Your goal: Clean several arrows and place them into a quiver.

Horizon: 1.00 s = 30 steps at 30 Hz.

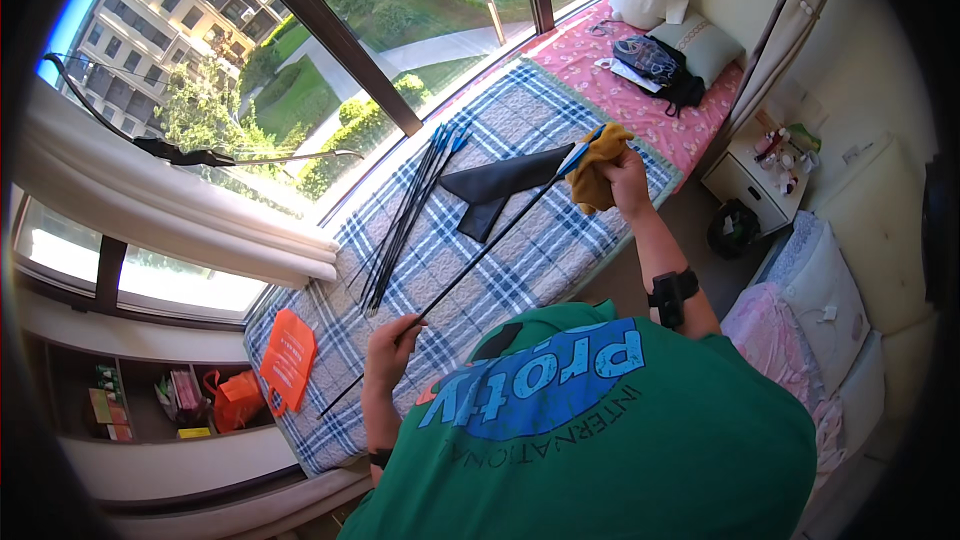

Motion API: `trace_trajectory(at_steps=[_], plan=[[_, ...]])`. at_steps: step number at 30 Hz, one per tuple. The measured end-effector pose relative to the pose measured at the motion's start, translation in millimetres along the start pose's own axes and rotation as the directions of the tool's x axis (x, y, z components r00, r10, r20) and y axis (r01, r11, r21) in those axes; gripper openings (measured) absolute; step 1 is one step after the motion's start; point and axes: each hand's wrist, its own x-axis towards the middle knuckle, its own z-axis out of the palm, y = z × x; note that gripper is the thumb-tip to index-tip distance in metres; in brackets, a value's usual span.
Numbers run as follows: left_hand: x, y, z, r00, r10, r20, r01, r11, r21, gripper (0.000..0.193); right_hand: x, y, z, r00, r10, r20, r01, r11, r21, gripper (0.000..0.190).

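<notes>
My left hand (390, 352) is closed around the dark shaft of an arrow (480, 255) near its lower part. With my right hand (624, 178) I hold a mustard-brown cloth (596, 176) against the blue-and-white fletching at the arrow's upper end. The arrow slants across the bed-like window seat, above its plaid quilt (517, 105). Beside it on the quilt lies a black quiver (506, 176), partly behind the arrow's upper end. Left of the quiver rests a bundle of several black arrows (409, 225) with blue fletching towards the window.
A recurve bow (184, 154) is by the window at upper left. An orange bag (287, 361) lies on the quilt's left end, beside shelves (150, 439). A pillow (697, 49) and a dark bag (656, 67) sit at the far end. A small cabinet (750, 187) stands at right.
</notes>
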Motion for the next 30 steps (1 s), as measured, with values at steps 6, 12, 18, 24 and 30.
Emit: trace_trajectory(at_steps=[6, 12, 18, 24, 30], plan=[[2, -21, 1, 0.966, 0.062, -0.25, -0.051, 0.997, 0.049, 0.017, -5, -11, -5, 0.994, 0.097, -0.06, -0.068, 0.925, 0.374, 0.024], [12, -13, 10, 0.921, 0.177, -0.346, -0.137, 0.981, 0.139, 0.016, -14, -4, 16, 0.972, 0.2, 0.121, -0.232, 0.76, 0.607, 0.043], [14, -5, 8, 0.914, 0.283, -0.29, -0.181, 0.925, 0.333, 0.014, -17, 1, 29, 0.987, 0.156, 0.038, -0.147, 0.783, 0.605, 0.036], [9, -7, 7, 0.922, 0.31, -0.23, -0.228, 0.918, 0.324, 0.014, -18, -9, 32, 0.974, 0.19, -0.122, -0.104, 0.856, 0.507, 0.028], [4, -5, 6, 0.95, 0.219, -0.221, -0.158, 0.952, 0.263, 0.014, -13, -7, 16, 0.991, 0.085, -0.106, -0.054, 0.961, 0.27, 0.022]])
